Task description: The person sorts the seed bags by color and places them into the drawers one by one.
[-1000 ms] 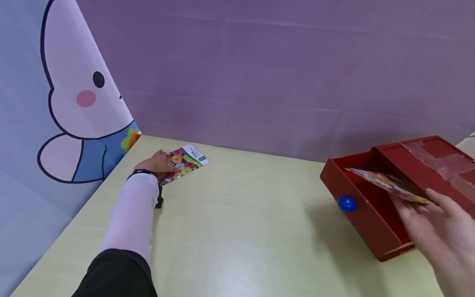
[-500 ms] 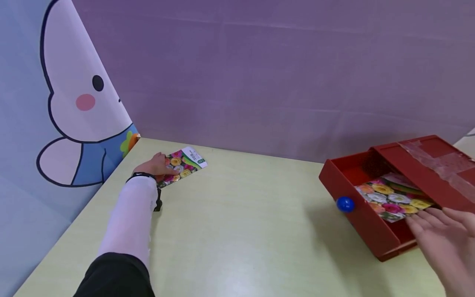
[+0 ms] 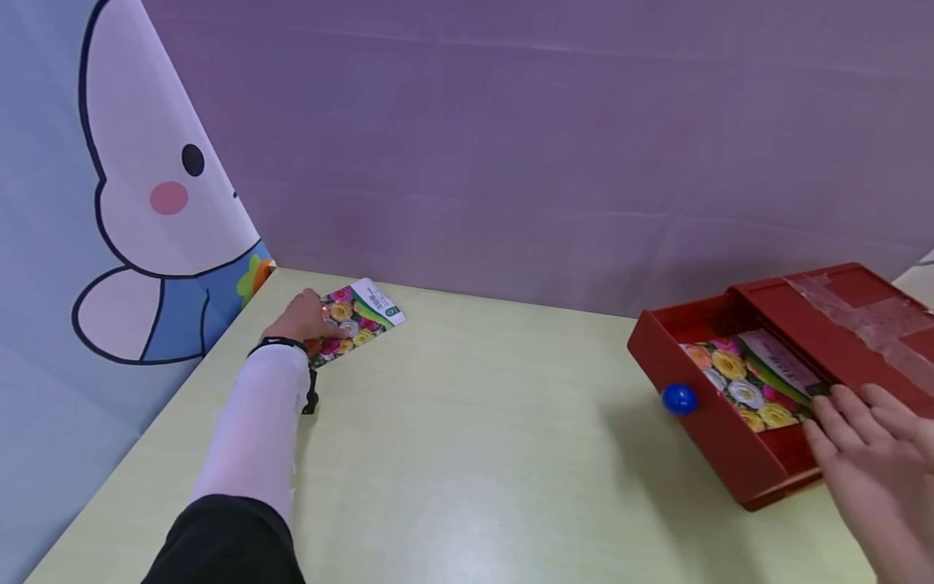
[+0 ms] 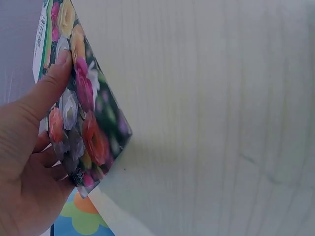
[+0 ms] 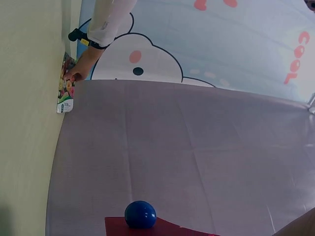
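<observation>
At the far left of the table, my left hand (image 3: pixel 299 318) pinches a flower-printed seed packet (image 3: pixel 365 312). In the left wrist view the thumb lies across the printed face of this packet (image 4: pixel 91 113) and the other fingers are behind it. Over on the right, my right hand (image 3: pixel 871 466) is palm up with its fingers extended, fingertips right at a second flower-printed packet (image 3: pixel 744 381). That packet lies inside the pulled-out drawer of a red box (image 3: pixel 740 454), partly under the box top. A blue ball-shaped knob (image 3: pixel 679 399) sits on the drawer front.
Clear tape (image 3: pixel 876 316) crosses the red box top. A purple-grey backdrop (image 3: pixel 474 162) rises behind the pale table (image 3: pixel 467 454). On the left stands a blue panel with a cartoon character (image 3: pixel 160 219).
My right hand has let go of the second packet, which now lies flat in the drawer and has turned somewhat. The left hand has stayed nearly in place with its packet.
</observation>
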The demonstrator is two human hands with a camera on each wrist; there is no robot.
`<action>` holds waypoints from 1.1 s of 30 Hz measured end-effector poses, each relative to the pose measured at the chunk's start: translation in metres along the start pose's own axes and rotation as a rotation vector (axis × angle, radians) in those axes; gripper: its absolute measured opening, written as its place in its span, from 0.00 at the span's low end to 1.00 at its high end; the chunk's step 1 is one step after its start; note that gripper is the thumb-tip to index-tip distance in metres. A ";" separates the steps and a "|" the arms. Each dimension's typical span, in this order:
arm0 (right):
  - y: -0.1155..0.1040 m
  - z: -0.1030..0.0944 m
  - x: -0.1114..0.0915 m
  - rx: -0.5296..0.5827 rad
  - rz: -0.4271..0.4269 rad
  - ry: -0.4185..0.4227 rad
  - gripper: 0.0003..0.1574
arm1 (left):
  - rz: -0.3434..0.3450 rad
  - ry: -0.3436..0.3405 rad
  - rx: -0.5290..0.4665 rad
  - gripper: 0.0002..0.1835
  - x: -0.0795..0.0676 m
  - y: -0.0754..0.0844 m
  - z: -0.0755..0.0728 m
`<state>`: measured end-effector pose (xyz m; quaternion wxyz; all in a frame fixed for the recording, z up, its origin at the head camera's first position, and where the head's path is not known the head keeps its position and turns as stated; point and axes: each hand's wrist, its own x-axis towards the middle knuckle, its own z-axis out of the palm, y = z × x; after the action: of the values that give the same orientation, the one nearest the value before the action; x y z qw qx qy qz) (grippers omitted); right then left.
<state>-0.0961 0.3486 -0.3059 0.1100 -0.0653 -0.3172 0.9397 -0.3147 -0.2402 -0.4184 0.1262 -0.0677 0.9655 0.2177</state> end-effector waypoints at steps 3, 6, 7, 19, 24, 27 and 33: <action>0.002 0.005 0.002 0.038 -0.030 -0.062 0.34 | -0.027 0.010 -0.024 0.46 0.001 -0.001 -0.001; 0.007 0.017 0.001 0.027 -0.105 -0.127 0.32 | -0.031 0.022 -0.047 0.43 0.001 -0.002 -0.005; 0.010 0.024 0.000 -0.029 -0.138 -0.149 0.32 | -0.022 0.027 -0.057 0.41 0.002 -0.002 -0.007; 0.061 0.086 -0.036 -0.337 -0.340 -0.687 0.38 | 0.197 0.162 -0.125 0.36 -0.009 0.032 -0.021; 0.090 0.096 -0.037 -0.612 -0.350 -0.873 0.40 | 0.284 0.206 -0.253 0.30 -0.036 0.066 -0.012; 0.111 0.094 -0.033 -0.790 -0.256 -0.861 0.42 | 0.289 0.175 -0.403 0.25 -0.059 0.090 0.001; 0.148 0.077 -0.024 -1.000 -0.018 -0.731 0.41 | 0.378 -0.009 -0.773 0.24 -0.109 0.133 0.024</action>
<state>-0.1126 0.1833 -0.3342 -0.0416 0.2200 -0.7369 0.6378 -0.2292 -0.1026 -0.3560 0.0537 0.0688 0.8076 0.5832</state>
